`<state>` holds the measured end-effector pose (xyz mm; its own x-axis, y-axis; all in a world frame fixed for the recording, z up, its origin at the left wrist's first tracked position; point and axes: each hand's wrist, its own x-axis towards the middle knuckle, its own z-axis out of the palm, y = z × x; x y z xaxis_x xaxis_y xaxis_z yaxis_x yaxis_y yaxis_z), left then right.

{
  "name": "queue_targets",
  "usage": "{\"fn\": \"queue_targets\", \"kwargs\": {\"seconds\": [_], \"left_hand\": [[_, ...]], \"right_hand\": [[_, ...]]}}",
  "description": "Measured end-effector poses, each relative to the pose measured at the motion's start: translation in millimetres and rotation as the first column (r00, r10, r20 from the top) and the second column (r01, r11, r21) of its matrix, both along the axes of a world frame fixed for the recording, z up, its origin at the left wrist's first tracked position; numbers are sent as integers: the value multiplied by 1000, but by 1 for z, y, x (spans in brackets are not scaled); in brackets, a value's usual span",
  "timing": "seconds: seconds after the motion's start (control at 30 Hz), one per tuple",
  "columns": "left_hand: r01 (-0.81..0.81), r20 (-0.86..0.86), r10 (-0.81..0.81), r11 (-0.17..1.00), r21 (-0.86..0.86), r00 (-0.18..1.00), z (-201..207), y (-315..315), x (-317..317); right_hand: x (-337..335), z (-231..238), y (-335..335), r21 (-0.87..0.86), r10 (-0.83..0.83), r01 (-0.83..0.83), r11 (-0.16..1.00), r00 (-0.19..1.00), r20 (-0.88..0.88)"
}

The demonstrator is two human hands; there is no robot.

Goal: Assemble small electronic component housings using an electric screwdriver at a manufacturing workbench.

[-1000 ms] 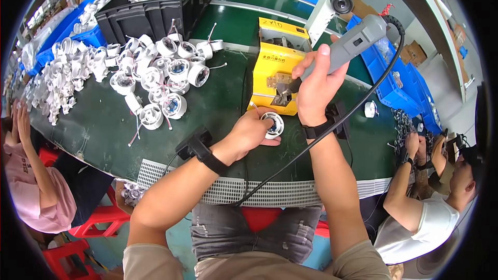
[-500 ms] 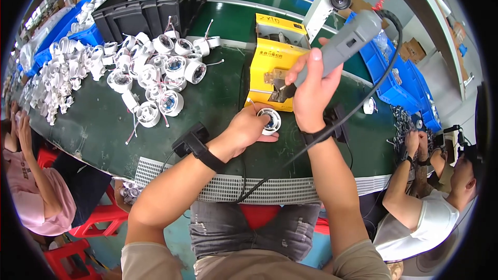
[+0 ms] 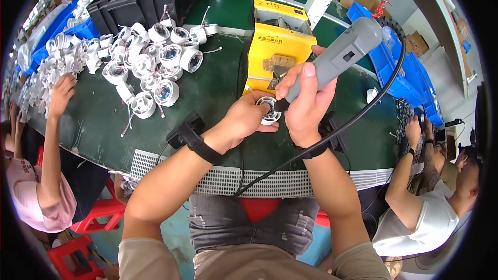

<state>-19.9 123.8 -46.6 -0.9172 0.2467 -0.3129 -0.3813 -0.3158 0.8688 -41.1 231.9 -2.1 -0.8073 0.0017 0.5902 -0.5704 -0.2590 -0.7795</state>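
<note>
My left hand (image 3: 243, 120) is closed round a small white round housing (image 3: 271, 119) with a dark inside, holding it low over the green bench. In my right hand (image 3: 307, 105) is a grey electric screwdriver (image 3: 340, 54), gripped along its body and slanting down to the left. Its dark nose reaches the housing; the bit's tip and any screw are too small to make out. Just beyond both hands stands a yellow box-shaped machine (image 3: 280, 41) with a metal fitting on its front. A black cable runs from the screwdriver's top, past my right wrist, to the bench's near edge.
At left lie a heap of white round housings with wires (image 3: 155, 62) and smaller white parts (image 3: 67, 54). Behind them stands a black crate (image 3: 140, 8). Blue bins (image 3: 399, 72) line the right. A co-worker's hand (image 3: 63, 91) touches the left heap; another person works at right.
My right hand has lowered the screwdriver, bringing its nose from near the yellow machine to the housing. The left co-worker's arm has reached up to the white parts.
</note>
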Motion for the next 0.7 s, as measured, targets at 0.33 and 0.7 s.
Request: {"fn": "queue_targets", "kwargs": {"seconds": [0.33,0.7], "left_hand": [[0,-27,0,1000,-13,1000,-4,-2,-1],[253,-133,-318,898,-361,939,21,-39,0]], "right_hand": [[-2,-8,-3,39,72,-72,997,997,5],[1,-9,21,-26,296,-295,955,955,5]]}}
